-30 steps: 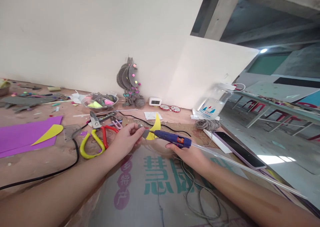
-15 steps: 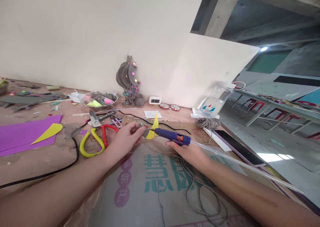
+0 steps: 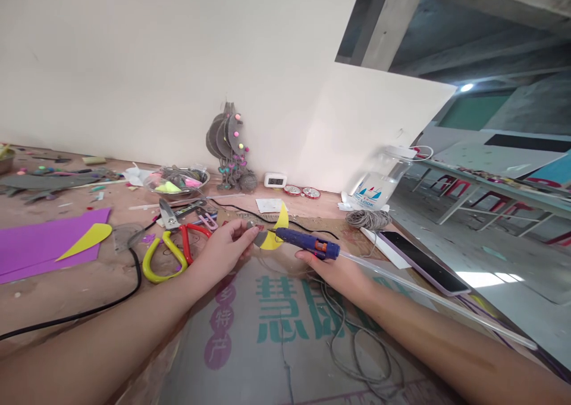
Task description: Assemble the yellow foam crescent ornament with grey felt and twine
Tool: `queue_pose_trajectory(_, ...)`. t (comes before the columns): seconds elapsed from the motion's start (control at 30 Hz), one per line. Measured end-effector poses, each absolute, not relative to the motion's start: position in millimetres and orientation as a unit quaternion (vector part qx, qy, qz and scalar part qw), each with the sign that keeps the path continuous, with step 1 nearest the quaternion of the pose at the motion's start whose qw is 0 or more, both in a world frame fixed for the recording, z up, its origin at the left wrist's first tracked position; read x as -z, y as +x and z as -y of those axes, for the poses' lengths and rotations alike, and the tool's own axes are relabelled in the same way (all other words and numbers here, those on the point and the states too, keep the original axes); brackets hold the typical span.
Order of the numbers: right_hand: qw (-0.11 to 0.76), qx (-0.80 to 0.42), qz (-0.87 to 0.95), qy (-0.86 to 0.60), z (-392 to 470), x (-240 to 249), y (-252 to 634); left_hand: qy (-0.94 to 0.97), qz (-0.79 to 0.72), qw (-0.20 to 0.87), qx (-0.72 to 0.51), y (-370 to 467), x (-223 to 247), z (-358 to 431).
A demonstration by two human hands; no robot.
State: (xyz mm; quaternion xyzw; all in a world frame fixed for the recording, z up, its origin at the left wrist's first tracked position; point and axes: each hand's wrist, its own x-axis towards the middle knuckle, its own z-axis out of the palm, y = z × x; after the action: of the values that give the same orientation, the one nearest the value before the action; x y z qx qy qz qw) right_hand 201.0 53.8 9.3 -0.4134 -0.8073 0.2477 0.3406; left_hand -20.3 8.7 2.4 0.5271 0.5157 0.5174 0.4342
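Observation:
My left hand (image 3: 229, 244) pinches a small grey piece (image 3: 259, 236) between thumb and fingers. A curved yellow piece (image 3: 282, 219) is joined to its right side. In my right hand (image 3: 328, 265) is a blue glue gun (image 3: 306, 241), pointing left, its nozzle at the yellow piece. A long clear glue stick (image 3: 423, 295) extends from the gun's back end toward the lower right. Beneath both hands lies a printed sheet (image 3: 241, 357) with green and purple characters, and loose grey cord (image 3: 352, 357) rests on it.
Yellow-handled scissors (image 3: 151, 259) and red-handled pliers (image 3: 186, 244) lie left of my left hand, beside purple sheets (image 3: 40, 244). At the back stand a grey ornament (image 3: 225, 140), a bowl (image 3: 178, 182) and a small clock (image 3: 275, 180). A plastic jug (image 3: 379, 182) and a phone (image 3: 423, 262) are right.
The camera view has shifted slightly. Both hands keep nearly the same pose, and the yellow piece sits slightly further right beside the nozzle.

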Motion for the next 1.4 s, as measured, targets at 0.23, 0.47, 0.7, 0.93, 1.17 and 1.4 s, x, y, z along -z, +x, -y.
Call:
queue_pose_trajectory(0.23,0.363,-0.259,0.795,-0.412,-55,-10,209,0.475,-0.514,0.470,-0.537,-20,0,-15)
queue_pose_trajectory(0.47,0.352,-0.300,0.797,-0.389,-49,-18,205,0.472,-0.519,0.462,-0.543,-21,0,-15)
queue_pose_trajectory(0.7,0.325,-0.282,0.820,-0.376,-49,-13,205,0.474,-0.512,0.460,-0.549,-22,3,-16)
queue_pose_trajectory(0.93,0.436,-0.308,0.764,-0.362,-55,-36,207,0.523,-0.530,0.439,-0.502,-19,-2,-12)
queue_pose_trajectory(1.17,0.482,-0.331,0.720,-0.374,-90,-56,217,0.580,-0.553,0.375,-0.465,-21,6,-14)
queue_pose_trajectory(1.4,0.343,-0.253,0.761,-0.489,-139,-63,196,0.562,-0.529,0.413,-0.484,-19,6,-15)
